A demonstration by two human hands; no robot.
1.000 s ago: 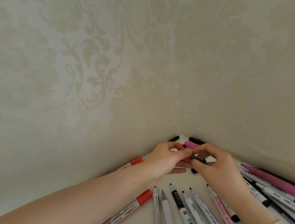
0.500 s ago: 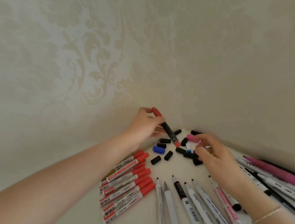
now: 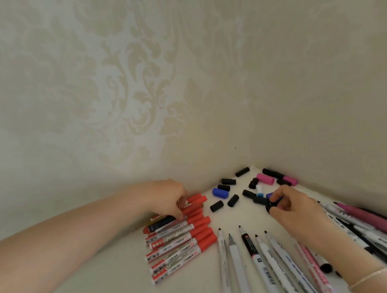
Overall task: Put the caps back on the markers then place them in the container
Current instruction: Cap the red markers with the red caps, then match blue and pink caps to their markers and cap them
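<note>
My left hand (image 3: 167,198) reaches down onto a pile of red-capped markers (image 3: 182,244) beside the left wall, its curled fingertips on the end of a black-bodied marker (image 3: 162,222) lying on top. My right hand (image 3: 291,207) pinches a dark cap (image 3: 274,201) at the edge of the loose caps in the corner. Those caps include black caps (image 3: 216,206), a blue cap (image 3: 220,192) and a pink cap (image 3: 265,178). Several uncapped white markers (image 3: 236,259) lie fanned out in front, tips pointing away from me. No container is in view.
Two patterned walls meet in a corner just behind the caps. More markers, among them a long pink marker (image 3: 377,221), are heaped along the right wall under my right forearm. A thin bracelet (image 3: 369,277) sits on my right wrist.
My left hand has come down from the corner and moved left, laying the black marker with the red cap on the red-capped pile. My right hand stayed by the caps and now pinches one.
</note>
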